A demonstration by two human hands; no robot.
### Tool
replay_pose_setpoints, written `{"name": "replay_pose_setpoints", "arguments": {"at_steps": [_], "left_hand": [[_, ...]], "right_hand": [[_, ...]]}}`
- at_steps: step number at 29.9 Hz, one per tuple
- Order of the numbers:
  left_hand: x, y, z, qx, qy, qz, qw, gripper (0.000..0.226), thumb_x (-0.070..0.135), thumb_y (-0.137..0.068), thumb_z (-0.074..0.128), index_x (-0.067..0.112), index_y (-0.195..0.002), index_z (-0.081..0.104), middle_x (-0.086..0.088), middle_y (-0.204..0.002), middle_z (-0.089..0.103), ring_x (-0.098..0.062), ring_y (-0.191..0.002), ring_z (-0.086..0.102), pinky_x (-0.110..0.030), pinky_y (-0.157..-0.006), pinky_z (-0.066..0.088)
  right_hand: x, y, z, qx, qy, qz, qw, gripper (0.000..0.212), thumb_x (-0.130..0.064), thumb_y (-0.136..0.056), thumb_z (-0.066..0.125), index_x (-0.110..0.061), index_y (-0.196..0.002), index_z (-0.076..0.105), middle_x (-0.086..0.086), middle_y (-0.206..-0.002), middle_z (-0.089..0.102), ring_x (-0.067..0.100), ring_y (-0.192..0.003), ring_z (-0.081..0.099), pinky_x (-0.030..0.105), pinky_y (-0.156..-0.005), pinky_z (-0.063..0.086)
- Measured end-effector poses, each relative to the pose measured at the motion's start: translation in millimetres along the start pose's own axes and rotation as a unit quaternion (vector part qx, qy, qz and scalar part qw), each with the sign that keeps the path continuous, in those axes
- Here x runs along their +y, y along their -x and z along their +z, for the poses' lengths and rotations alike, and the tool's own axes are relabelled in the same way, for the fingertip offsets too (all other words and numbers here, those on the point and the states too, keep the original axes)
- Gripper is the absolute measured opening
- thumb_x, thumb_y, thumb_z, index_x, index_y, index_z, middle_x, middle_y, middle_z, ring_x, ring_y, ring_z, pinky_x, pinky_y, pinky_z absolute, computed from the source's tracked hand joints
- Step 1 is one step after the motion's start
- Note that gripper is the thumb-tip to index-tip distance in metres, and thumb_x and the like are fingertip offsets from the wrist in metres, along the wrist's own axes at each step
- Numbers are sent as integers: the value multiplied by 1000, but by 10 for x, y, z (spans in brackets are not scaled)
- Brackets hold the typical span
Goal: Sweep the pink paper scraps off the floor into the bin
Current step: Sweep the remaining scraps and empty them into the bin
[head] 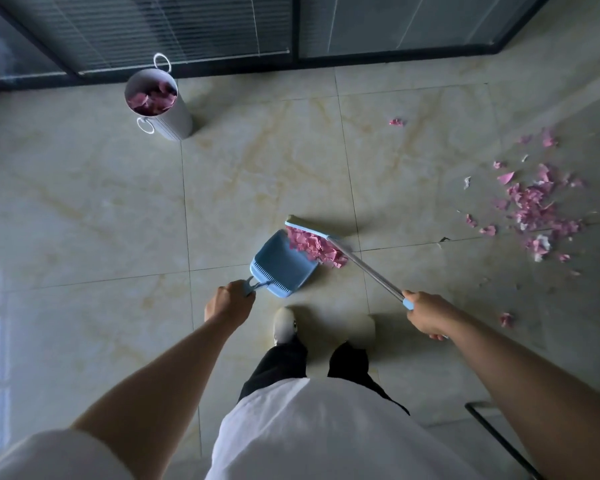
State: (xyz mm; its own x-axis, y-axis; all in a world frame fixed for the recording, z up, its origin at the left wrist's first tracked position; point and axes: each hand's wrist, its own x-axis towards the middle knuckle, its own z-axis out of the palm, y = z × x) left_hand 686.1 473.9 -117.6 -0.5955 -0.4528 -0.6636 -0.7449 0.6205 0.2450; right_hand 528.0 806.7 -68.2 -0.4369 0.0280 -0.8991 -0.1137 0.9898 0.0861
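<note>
1. View looks down at a person's arms, white shirt, dark trousers & pale shoes on a glossy tiled floor [84, 202].
2. Left hand [230, 304] has its fingers wrapped tight round the handle of a blue dustpan [282, 265]; the pan sits on the floor just ahead of the feet, mouth facing right.
3. Right hand [426, 315] grips the blue end of a broom [368, 268] w/ a metal pole, fingers closed round it.
4. Broom head touches a clump of pink scraps [315, 244] at the pan's mouth, partly inside it.
5. A bigger scatter of pink scraps [537, 209] lies well apart, at right.
6. White bin [174, 117] w/ ring handles stands far left near a glass wall [187, 26]; pink scraps inside.
</note>
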Motion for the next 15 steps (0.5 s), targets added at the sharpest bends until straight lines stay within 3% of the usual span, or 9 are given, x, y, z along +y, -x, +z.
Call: {"name": "replay_pose_setpoints", "arguments": {"at_steps": [3, 6, 8, 10, 13, 15], "left_hand": [[92, -46, 2, 11, -6, 2, 1000, 23, 32, -96, 51, 15, -98, 67, -8, -86, 63, -27, -72, 54, -28, -58, 38], [110, -94, 9, 16, -10, 5, 1000, 25, 32, -97, 51, 14, -99, 67, -6, -81, 60, -26, -72, 54, -27, -58, 39], [112, -112, 20, 16, -15, 6, 1000, 24, 32, -96, 51, 15, -98, 67, -5, -80, 59, -27, -72, 55, -28, -58, 40], [110, -110, 30, 16, -12, 2, 1000, 23, 32, -95, 51, 16, -97, 67, -4, -80, 58, -27, -72, 54, -28, -58, 40], [120, -83, 59, 16, -7, 8, 1000, 22, 32, -96, 52, 16, -97, 68, -3, -80, 59, -25, -72, 55, -26, -56, 38], [114, -75, 74, 14, -9, 14, 1000, 21, 32, -96, 52, 16, -97, 68, -3, -81, 59, -25, -73, 56, -27, -58, 40]], "right_hand": [[112, 80, -65, 11, 13, -2, 1000, 61, -22, -94, 36, -38, -150, 22, 7, -104, 54, 18, -52, 55, 21, -45, 43], [311, 123, -90, 34, 20, -9, 999, 57, -26, -94, 38, -40, -148, 26, 10, -119, 58, 20, -57, 59, 22, -47, 44], [453, 170, -50, 50, 16, -17, 998, 55, -30, -95, 39, -39, -148, 28, 10, -134, 55, 23, -76, 65, 24, -58, 47], [550, 237, 49, 58, -14, -18, 998, 54, -33, -95, 40, -36, -148, 31, 9, -137, 55, 26, -93, 65, 26, -69, 50], [628, 348, 246, 64, -97, 2, 993, 52, -30, -95, 44, -33, -146, 37, 11, -115, 65, 21, -52, 59, 21, -42, 43], [638, 374, 388, 63, -145, 13, 987, 52, -28, -96, 43, -29, -147, 36, 10, -97, 65, 19, -41, 51, 21, -36, 39]]}}
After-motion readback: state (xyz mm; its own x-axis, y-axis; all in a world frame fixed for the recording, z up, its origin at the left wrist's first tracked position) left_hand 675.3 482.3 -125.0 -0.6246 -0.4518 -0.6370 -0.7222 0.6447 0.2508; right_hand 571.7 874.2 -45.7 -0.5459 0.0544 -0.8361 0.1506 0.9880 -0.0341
